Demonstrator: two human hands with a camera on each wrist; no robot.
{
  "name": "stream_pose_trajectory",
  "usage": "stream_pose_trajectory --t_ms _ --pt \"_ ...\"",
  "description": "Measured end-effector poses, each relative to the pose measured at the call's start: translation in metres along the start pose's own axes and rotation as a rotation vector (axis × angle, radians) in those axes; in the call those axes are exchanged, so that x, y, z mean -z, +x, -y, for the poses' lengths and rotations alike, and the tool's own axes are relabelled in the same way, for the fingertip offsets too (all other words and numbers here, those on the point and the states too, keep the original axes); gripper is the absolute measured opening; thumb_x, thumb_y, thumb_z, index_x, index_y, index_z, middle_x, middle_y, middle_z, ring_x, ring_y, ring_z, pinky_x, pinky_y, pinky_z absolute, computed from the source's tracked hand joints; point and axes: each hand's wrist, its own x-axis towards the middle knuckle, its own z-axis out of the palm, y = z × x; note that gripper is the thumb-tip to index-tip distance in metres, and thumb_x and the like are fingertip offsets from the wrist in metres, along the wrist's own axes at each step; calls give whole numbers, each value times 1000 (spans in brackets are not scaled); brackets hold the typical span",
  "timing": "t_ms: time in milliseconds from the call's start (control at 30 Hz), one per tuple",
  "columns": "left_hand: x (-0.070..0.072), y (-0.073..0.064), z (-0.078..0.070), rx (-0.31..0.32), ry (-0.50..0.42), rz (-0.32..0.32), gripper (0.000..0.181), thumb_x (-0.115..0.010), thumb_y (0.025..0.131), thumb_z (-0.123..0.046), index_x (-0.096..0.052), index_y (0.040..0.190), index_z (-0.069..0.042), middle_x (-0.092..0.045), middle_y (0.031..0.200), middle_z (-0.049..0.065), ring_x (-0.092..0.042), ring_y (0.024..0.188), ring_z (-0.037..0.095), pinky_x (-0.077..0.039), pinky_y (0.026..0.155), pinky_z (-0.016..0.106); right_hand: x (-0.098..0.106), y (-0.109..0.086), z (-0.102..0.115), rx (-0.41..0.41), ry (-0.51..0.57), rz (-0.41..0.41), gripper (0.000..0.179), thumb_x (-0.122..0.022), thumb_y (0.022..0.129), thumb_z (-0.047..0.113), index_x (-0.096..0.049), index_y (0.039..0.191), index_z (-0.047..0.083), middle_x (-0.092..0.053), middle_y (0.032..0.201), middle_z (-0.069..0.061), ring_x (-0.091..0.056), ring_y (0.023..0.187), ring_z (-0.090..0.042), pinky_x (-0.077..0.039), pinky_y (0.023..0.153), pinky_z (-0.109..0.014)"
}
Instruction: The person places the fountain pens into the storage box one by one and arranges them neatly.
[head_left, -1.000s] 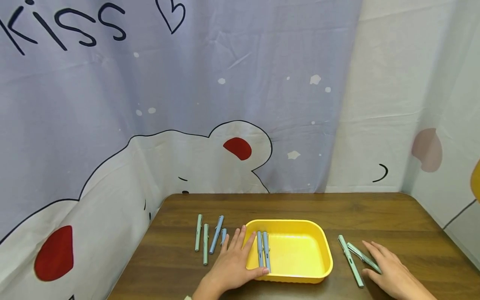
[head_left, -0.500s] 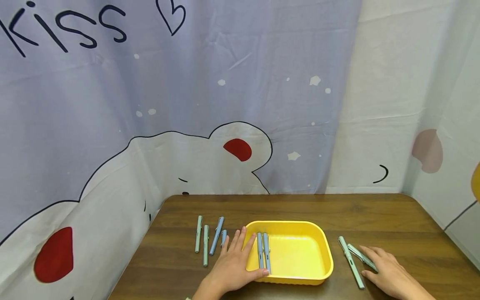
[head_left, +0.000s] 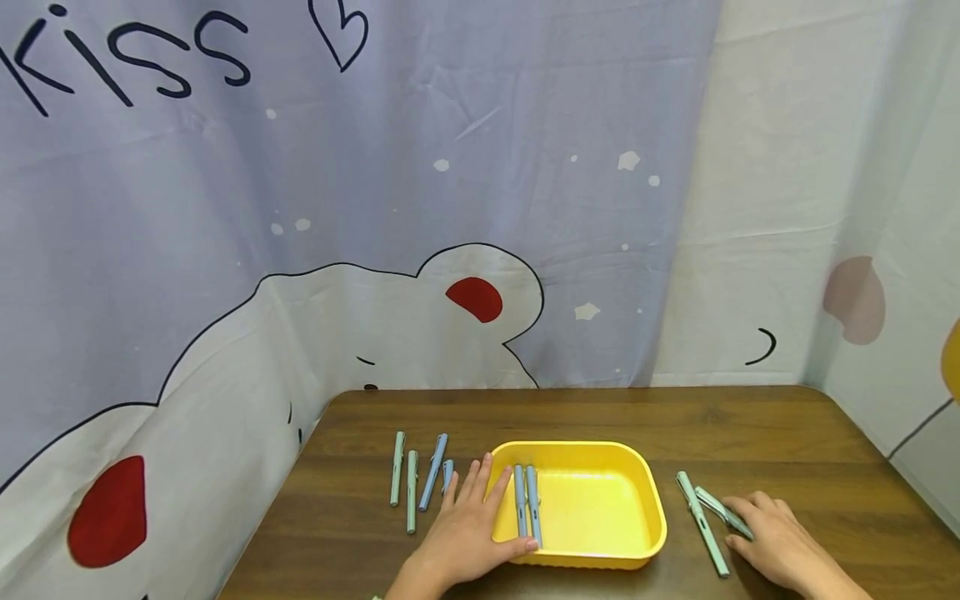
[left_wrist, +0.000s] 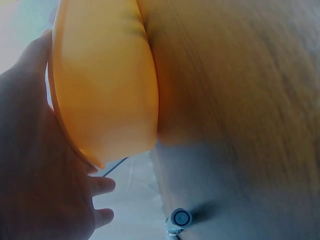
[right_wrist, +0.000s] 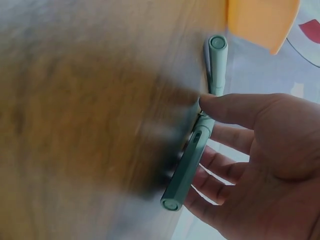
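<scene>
My left hand (head_left: 467, 527) rests with spread, straight fingers on the left rim of a yellow tray (head_left: 600, 546). Its thumb touches the near rim. Two blue pens (head_left: 533, 505) lie side by side in the tray, near that hand. To the tray's right, my right hand (head_left: 776, 540) pinches a green pen (right_wrist: 186, 167) between thumb and fingers, low at the tabletop. Another green pen (head_left: 702, 525) lies slanted just left of it, their upper parts close together. In the left wrist view, the hand (left_wrist: 45, 150) lies along the tray's wall (left_wrist: 105, 90).
Left of the tray lie two green pens (head_left: 412, 492) and two blue pens (head_left: 432, 472), one partly hidden by the left fingers. The brown wooden table (head_left: 600, 412) ends at a printed curtain (head_left: 585, 208) behind.
My right hand's fingers have curled in and closed on the green pen, which has shifted slightly toward the other pen. My left hand and the tray stay put.
</scene>
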Motion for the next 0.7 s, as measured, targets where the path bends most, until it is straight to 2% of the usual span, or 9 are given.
stream_pose_trajectory --t_ms 133,333,467,633,700 --pt "0 0 0 0 -3 -3 102 -53 87 -79 -26 162 -16 -10 169 16 -16 155 38 -13 119 66 1 1 3 1 11 -5 42 -79 86 17 -66 122 0 -58 98 -5 -52 87 -22 -48 70 -41" --pt "-1 0 0 0 -2 -3 102 -52 87 -79 -25 162 -16 -10 169 16 -16 154 38 -12 120 66 1 4 5 -20 21 -1 26 -76 87 10 -66 111 5 -60 95 -3 -57 85 -21 -50 69 -43" --pt "-1 0 0 2 -4 0 102 -53 87 -79 -25 162 -17 -9 170 15 -16 155 38 -12 120 65 1 5 5 -31 34 -3 20 -76 87 8 -66 104 7 -55 87 1 -52 80 -18 -48 67 -40" --pt "-3 1 1 5 -14 3 101 -53 87 -79 -25 162 -17 -7 170 13 -15 155 38 -11 120 65 3 4 6 -77 127 12 15 -71 88 9 -65 102 6 -49 81 0 -46 72 -17 -41 61 -34" --pt "-3 1 2 8 -14 5 101 -52 87 -79 -25 162 -17 -6 170 13 -15 155 38 -10 120 65 7 3 7 -101 161 22 17 -69 89 11 -65 105 3 -52 83 0 -49 74 -18 -42 61 -34"
